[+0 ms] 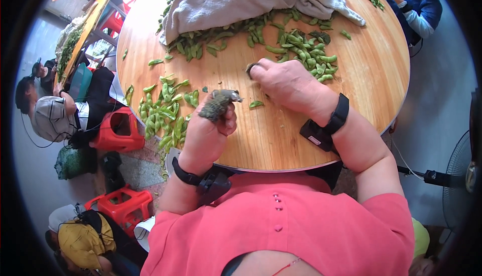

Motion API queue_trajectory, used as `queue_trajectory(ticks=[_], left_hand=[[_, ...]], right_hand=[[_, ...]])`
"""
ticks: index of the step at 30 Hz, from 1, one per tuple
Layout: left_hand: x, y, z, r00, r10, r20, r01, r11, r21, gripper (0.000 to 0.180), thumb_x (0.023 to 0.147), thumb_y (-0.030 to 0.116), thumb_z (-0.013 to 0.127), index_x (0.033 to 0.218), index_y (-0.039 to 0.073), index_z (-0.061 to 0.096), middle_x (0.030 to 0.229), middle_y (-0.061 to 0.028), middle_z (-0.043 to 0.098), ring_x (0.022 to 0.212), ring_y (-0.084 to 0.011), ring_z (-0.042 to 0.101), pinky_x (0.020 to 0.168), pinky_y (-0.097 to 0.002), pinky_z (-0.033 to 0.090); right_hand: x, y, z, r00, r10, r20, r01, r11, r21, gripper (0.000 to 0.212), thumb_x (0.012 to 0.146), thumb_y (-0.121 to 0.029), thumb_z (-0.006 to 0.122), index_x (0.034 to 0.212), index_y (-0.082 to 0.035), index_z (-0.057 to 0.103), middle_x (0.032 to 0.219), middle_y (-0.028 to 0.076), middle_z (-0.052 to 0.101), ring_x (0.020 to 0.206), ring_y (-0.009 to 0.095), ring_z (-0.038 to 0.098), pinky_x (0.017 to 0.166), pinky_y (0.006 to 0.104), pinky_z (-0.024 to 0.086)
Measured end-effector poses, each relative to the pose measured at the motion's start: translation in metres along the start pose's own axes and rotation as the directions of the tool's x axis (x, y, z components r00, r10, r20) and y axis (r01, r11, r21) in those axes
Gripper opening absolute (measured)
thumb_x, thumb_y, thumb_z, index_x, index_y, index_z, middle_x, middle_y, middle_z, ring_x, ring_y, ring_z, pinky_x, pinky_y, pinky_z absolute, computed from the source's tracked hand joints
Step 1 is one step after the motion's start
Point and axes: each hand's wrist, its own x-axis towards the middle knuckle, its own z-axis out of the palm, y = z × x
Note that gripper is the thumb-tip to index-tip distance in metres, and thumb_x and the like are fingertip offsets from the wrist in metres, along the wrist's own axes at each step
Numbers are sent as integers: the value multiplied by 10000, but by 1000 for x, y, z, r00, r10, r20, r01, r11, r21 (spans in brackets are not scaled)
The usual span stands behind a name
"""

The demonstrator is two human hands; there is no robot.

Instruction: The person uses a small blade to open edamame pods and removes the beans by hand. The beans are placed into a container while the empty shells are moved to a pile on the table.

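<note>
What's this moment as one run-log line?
left hand: curled, thumb wrapped | right hand: curled, grip hidden | loose pod: on table, between hands | pale cloth: over pods

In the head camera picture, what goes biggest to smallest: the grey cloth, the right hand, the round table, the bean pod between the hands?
1. Round table
2. Grey cloth
3. Right hand
4. Bean pod, smallest by far
</note>
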Motion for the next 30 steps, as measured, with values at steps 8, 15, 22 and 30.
queue_trajectory(ticks=[8, 15, 22, 30], left_hand=[[16, 4, 16, 921, -368, 130, 372, 928, -6, 453, 951, 509, 388, 989, 91, 558, 686, 31, 457, 564, -83, 408, 482, -206, 309], [23, -9, 21, 914, -356, 193, 355, 934, 42, 166, 961, 264, 467, 977, 104, 505, 685, 14, 438, 538, -79, 383, 447, -189, 285], [26, -17, 21, 987, -114, 110, 87, 971, 224, 84, 942, 140, 476, 975, 101, 542, 705, 36, 476, 557, -44, 396, 486, -174, 309], [28, -28, 16, 935, 222, 278, -355, 640, 681, 102, 866, 29, 528, 966, 27, 548, 787, -5, 547, 729, -112, 501, 652, -263, 422]], right_hand=[[-17, -3, -12, 939, 76, -335, 101, 871, 480, 216, 778, -68, 628, 968, -58, 525, 702, 118, 581, 608, 335, 597, 511, 377, 481], [-28, -7, -14, 931, 276, -240, -30, 712, 702, 158, 804, -43, 568, 955, -38, 524, 664, 125, 555, 545, 300, 561, 526, 347, 468], [-26, -6, -31, 911, 322, 259, -378, 394, 838, 78, 902, -97, 462, 935, -27, 471, 632, 64, 528, 464, 136, 509, 434, 287, 406], [-27, -9, -24, 902, 224, 369, -420, 258, 870, 71, 889, -71, 416, 940, -30, 443, 635, 45, 534, 433, 107, 501, 399, 259, 400]])
